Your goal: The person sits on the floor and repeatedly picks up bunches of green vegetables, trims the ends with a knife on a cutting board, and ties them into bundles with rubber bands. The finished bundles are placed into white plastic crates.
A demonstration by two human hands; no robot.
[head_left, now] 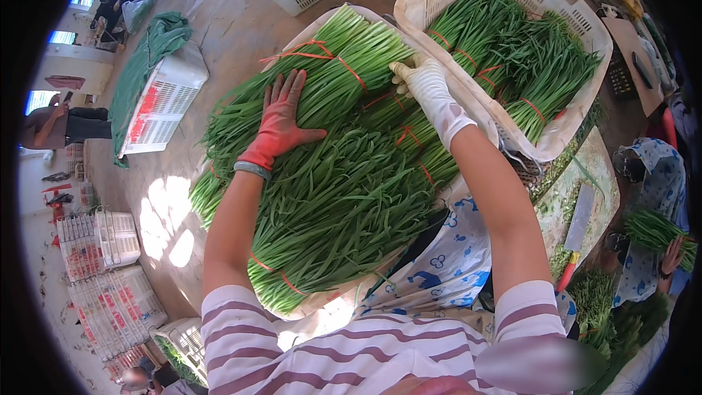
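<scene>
Bundles of garlic chives (344, 175), tied with red bands, fill a pale plastic crate (307, 35) in front of me. My left hand (280, 126), in a red glove, lies spread on the leaves of the top bundle, which is tied near its pale cut ends (369, 42). At the right end of that bundle is my right hand (430, 88), in a whitish glove. Its fingers bend against the stalk ends without wrapping round them. Leaves cover most of the crate's inside.
Another crate (570, 11) of tied chives adjoins at upper right. A cleaver (580, 216) lies on a board (603, 183) to my right. Beyond it, a co-worker's hand (671, 254) holds chives. Stacked crates (117, 307) and a covered crate (164, 102) stand left.
</scene>
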